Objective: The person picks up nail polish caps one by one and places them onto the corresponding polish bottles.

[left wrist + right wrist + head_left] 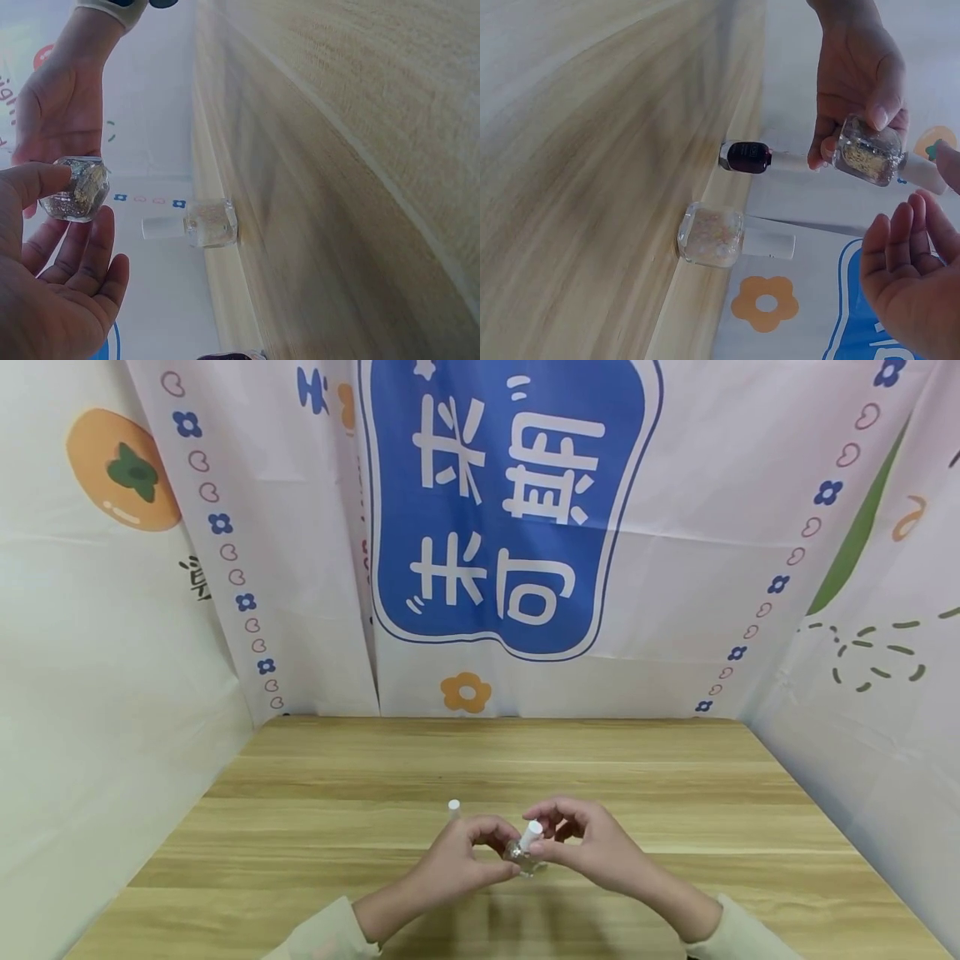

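A clear nail polish bottle with gold flakes (868,156) and a white cap (531,833) is held up between both hands, close over the table. My left hand (468,858) pinches its glass body between thumb and fingers. At the cap is my right hand (581,843), its thumb and index finger on either side. Another clear bottle with pale flakes (711,236) stands upright on the table; in the head view only its white cap (453,808) shows past the left hand. A dark nail polish bottle (748,157) also stands there, hidden in the head view.
The wood-grain table (360,777) extends out to the sides and back. Printed white cloth walls (675,610) enclose it at the left, right and rear, meeting its far edge.
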